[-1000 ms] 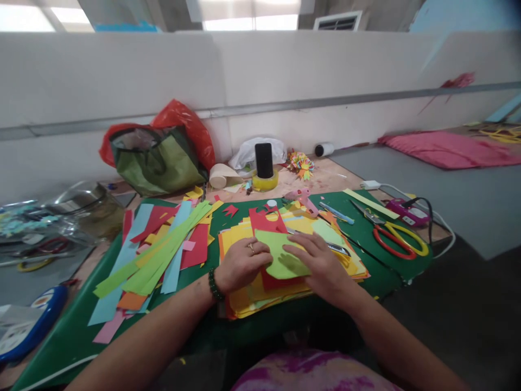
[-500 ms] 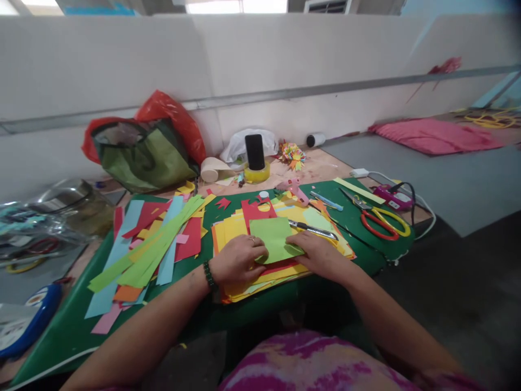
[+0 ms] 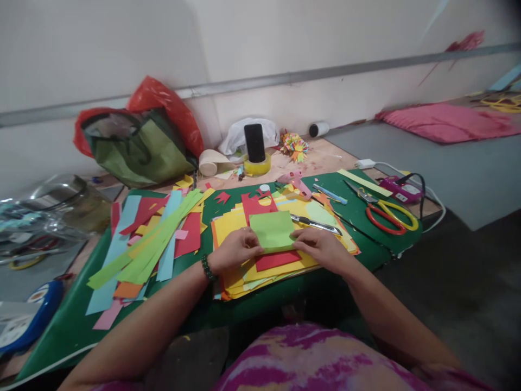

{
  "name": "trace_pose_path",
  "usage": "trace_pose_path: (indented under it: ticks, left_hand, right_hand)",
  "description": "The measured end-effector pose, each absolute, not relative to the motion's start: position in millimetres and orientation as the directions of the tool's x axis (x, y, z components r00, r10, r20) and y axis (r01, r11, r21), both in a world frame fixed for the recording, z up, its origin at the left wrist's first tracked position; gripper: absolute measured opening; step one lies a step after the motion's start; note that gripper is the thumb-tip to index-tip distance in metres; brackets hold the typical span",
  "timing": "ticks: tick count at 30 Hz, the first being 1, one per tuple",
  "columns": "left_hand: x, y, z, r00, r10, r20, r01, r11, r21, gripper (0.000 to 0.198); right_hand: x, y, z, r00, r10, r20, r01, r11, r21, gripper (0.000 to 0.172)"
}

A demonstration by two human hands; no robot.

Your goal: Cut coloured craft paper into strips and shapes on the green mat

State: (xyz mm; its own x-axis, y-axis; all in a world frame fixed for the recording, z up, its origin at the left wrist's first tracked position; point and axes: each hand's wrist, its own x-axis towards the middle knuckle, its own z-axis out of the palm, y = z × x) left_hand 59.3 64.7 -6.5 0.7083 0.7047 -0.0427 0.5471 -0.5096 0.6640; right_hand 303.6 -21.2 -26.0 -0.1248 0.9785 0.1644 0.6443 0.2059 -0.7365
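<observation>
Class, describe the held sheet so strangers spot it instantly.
On the green mat sits a mostly yellow stack. Over it, the left hand and right hand hold the lime sheet, broader and shorter than the lime strips to its left.

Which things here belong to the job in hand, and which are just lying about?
Part of the job:
green sheet, near edge held by left hand and right hand
paper stack beneath it
cutter knife on the stack, probably
paper strips and scissors, likely

Apparently just lying about:
phone
green bag
pink cloth
</observation>
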Motion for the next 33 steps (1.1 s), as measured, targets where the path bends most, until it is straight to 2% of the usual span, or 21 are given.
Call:
trace_pose_path:
  ticks: [8, 15, 18, 21, 25, 29, 33]
  left_hand:
    - [58.7, 64.1, -3.2, 0.762, 0.637, -0.116, 0.526, -0.505, 0.684, 0.022]
    - [59.6, 61.7, 1.1, 0.759, 0.635, -0.142, 0.570, -0.543, 0.617, 0.019]
    - [59.8, 62.0, 0.4, 0.770, 0.622, -0.138, 0.561, -0.559, 0.611, 0.017]
    - [60.6, 60.7, -1.5, 0.768, 0.628, -0.130, 0.563, -0.564, 0.604, 0.013]
    - [62.6, 56.0, -2.9, 0.750, 0.638, -0.176, 0.578, -0.502, 0.643, 0.007]
    - [64.0, 52.7, -0.9, 0.739, 0.640, -0.210, 0.584, -0.453, 0.674, 0.017]
    - [64.4, 52.2, 1.7, 0.728, 0.649, -0.220, 0.605, -0.457, 0.652, 0.021]
  right_hand:
    - [305.8, -22.7, -25.0, -0.125, 0.985, 0.117, 0.614, 0.169, -0.771, 0.013]
    - [307.9, -24.1, -21.9, -0.149, 0.985, 0.088, 0.652, 0.165, -0.740, 0.013]
    - [303.6, -26.7, -17.9, -0.200, 0.971, 0.128, 0.701, 0.233, -0.674, 0.013]
    - [294.2, -29.7, -15.4, -0.247, 0.949, 0.194, 0.772, 0.313, -0.553, 0.011]
    - [283.1, -32.3, -19.0, -0.287, 0.925, 0.250, 0.819, 0.372, -0.436, 0.015]
    - [281.9, -31.8, -24.8, -0.317, 0.914, 0.254, 0.784, 0.403, -0.473, 0.014]
    - [284.7, -28.1, -25.5, -0.272, 0.940, 0.207, 0.761, 0.342, -0.551, 0.014]
